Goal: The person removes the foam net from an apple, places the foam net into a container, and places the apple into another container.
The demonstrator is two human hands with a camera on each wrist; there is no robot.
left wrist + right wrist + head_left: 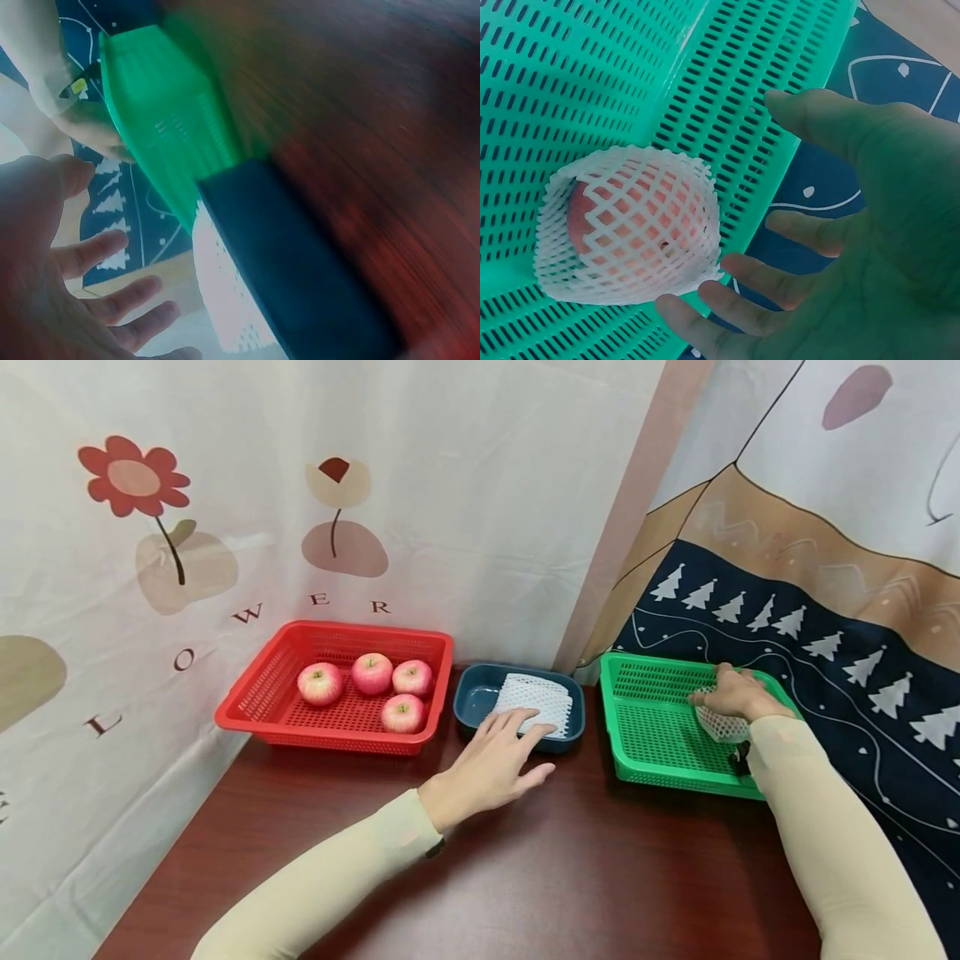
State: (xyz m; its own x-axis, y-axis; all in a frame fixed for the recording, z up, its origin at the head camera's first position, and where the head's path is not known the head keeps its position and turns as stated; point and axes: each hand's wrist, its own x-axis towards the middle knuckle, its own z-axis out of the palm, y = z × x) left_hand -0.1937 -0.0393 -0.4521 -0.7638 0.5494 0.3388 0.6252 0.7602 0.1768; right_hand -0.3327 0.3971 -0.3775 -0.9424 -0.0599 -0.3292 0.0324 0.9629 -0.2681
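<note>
An apple in a white foam net [641, 225] lies in the corner of the green basket [660, 735]. My right hand [738, 693] is just above it, fingers spread and apart from the apple in the right wrist view. Flat white foam nets [536, 697] lie in a dark blue dish [468, 702] in the middle. Over the dish's near edge hovers my left hand [491, 764], its fingers spread with nothing between them; whether the fingertips touch the nets is unclear.
To the left stands a red basket [337, 739] with several bare apples [402, 714]. All the containers stand along the back of a dark red-brown table [525, 877]. A printed curtain [480, 510] hangs behind them and down the right side.
</note>
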